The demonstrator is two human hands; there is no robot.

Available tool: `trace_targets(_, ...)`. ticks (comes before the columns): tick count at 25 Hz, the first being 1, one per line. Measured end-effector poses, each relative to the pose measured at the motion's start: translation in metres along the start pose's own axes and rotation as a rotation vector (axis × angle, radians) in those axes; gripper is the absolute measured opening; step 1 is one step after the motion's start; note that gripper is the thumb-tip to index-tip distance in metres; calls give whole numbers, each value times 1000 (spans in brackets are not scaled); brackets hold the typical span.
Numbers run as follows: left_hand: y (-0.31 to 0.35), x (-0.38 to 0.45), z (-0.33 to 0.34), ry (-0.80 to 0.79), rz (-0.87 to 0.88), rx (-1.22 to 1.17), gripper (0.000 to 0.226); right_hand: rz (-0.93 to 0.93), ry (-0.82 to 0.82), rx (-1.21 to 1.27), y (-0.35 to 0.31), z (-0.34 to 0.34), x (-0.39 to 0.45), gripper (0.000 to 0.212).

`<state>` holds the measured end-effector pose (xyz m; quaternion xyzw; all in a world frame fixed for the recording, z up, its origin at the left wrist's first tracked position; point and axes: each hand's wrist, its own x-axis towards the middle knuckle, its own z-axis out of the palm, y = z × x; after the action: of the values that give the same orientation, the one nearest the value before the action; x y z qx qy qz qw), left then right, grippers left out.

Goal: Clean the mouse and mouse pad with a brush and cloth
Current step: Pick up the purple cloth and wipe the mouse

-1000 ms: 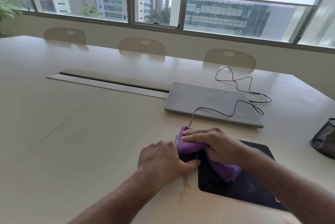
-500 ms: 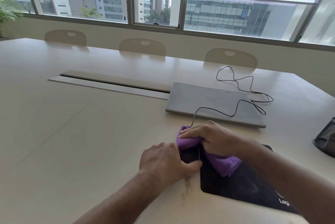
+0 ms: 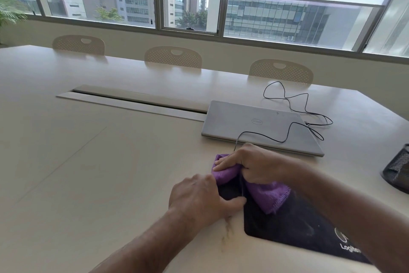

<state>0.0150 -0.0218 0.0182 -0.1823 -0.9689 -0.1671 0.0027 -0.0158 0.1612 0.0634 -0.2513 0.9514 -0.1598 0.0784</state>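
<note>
**Cloth over the mouse at the pad's far-left corner**

Nearest the camera, the flat black fabric mouse pad lies toward the near right edge of the pale wooden table, its white logo at the near end. At the pad's far-left corner the left hand sits with fingers curled, thumb stretched right along the pad edge; its grip appears to steady the small dark corded mouse, though most of that mouse is hidden and actual contact cannot be told.

Just beyond, touching the mouse from above, the right hand bunches the purple knitted cloth, fingers pressing 1 fold down and leftward while a loose end trails onto the pad. The mouse seems to run near to far, its thin black cable leaving the far end, so the likely wiping stroke is along that axis, with the right hand nearer the top.

Farther on, the cable crosses a closed silver laptop. No brush is visible.
</note>
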Motion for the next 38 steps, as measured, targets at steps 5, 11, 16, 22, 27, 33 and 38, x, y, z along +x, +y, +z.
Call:
trace_targets(5,-1,2,2,6,11,-7,67,57,-31,-51,-5,-4,8,80)
trace_targets(11,-1,1,0,-12,9,-36,61,-19,-40,107,-5,5,-16,76)
trace_targets(16,-1,2,2,8,12,-18,64,99,-25,-64,-2,-4,3,80)
trace_targets(22,-1,0,1,20,18,-26,62,45,-58,31,-12,1,-11,81)
trace_targets(27,-1,-1,2,28,12,-25,64,73,-37,-10,-7,-3,-11,80)
trace_targets(33,-1,-1,2,21,6,-12,63,170,-19,-50,-3,4,-7,81)
trace_targets(38,1,-2,3,32,2,-44,61,47,8,65,-11,9,-35,78)
